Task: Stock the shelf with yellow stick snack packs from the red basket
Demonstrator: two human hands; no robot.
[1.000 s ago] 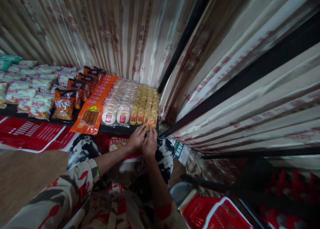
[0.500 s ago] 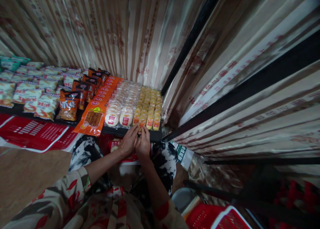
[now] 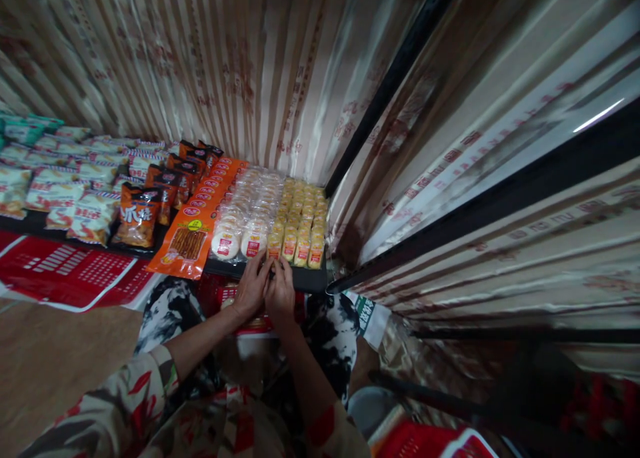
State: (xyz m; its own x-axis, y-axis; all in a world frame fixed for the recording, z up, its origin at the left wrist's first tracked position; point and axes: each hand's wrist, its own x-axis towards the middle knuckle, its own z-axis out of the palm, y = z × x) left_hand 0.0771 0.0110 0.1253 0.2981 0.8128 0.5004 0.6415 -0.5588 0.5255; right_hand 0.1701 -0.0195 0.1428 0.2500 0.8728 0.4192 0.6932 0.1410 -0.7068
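My left hand point(image 3: 251, 286) and my right hand point(image 3: 281, 291) meet at the front edge of a black shelf point(image 3: 317, 281). Their fingertips close together on the near end of a small yellow snack packet point(image 3: 275, 243), the front one of the leftmost yellow column. Part of its lower end is hidden behind the fingers. More yellow packets point(image 3: 303, 248) stand in columns to the right. Directly left of them lie round white crackers point(image 3: 254, 243) in clear wrappers with red labels.
An orange bag of brown sticks point(image 3: 186, 245) overhangs the shelf front. Orange-black snack bags point(image 3: 137, 217) and white snack bags point(image 3: 93, 215) fill the left side. Pleated printed curtain point(image 3: 280, 78) backs the shelf. A black pole point(image 3: 380, 91) rises at its right corner.
Both hands have shifted left along the front row, from the second yellow column to the leftmost one. The camera view has tilted slightly.
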